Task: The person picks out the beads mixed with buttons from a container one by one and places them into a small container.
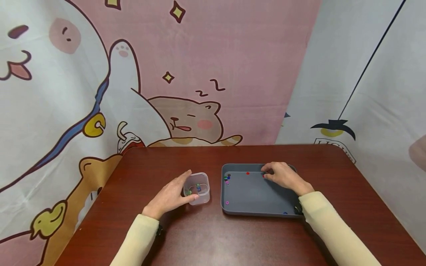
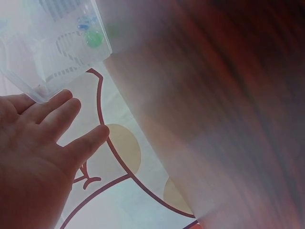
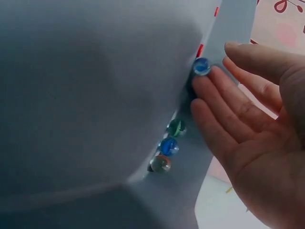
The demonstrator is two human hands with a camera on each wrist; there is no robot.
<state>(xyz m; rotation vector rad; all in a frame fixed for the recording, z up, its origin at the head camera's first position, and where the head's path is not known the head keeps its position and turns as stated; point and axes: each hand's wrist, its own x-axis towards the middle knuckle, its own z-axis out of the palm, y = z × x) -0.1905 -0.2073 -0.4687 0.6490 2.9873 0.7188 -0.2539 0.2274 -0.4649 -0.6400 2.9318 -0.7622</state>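
Observation:
My left hand [image 1: 171, 194] is beside a small clear plastic box [image 1: 201, 199], thumb at the near side and fingertips at the far side. Inside the box are a green marble [image 2: 94, 38] and a blue piece [image 1: 198, 188]. In the left wrist view the fingers are fairly straight, some meeting the box's edge. My right hand [image 3: 257, 114] reaches over the far wall of a grey tray [image 1: 253, 213], fingers extended and thumb apart. Its fingertips touch a blue marble [image 3: 202, 66]. Green [image 3: 177, 128], blue [image 3: 169, 146] and clear-orange [image 3: 160, 164] marbles line the tray's wall.
Small red pieces [image 3: 200, 50] lie along the far wall. Several small coloured pieces [image 1: 227, 178] gather at the tray's left side, with a pink ring [image 1: 227, 202] nearer the front. A blue piece [image 1: 285, 213] sits at the near wall. Beneath everything is a brown table [image 1: 213, 240].

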